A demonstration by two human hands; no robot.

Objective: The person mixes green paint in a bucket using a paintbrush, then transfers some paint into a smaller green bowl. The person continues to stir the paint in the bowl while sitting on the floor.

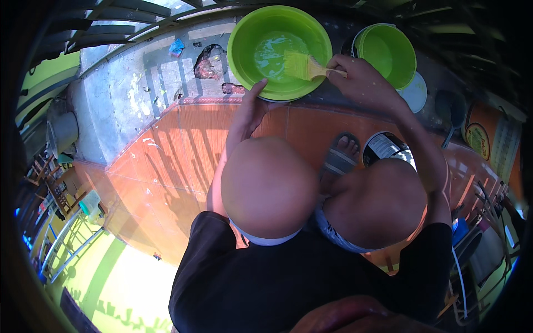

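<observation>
A wide lime-green basin (240,61) stands at the top middle, with wet, shiny liquid on its bottom. My left hand (254,111) grips its near rim, thumb over the edge and the other fingers partly hidden along the outer wall. In my right hand (358,80) is a paintbrush (315,69), held by its pale handle over the basin's right side. Its broad bristles are yellow-green and point left into the basin. Whether they touch the bottom, I cannot tell.
Right of the basin stands a bucket (410,61) with a green inside, a white round lid (413,93) beside it. A black-and-white can (388,149) sits by my sandalled foot (341,152). Bars (116,25) line the far edge. A grey bucket (62,132) stands at the left.
</observation>
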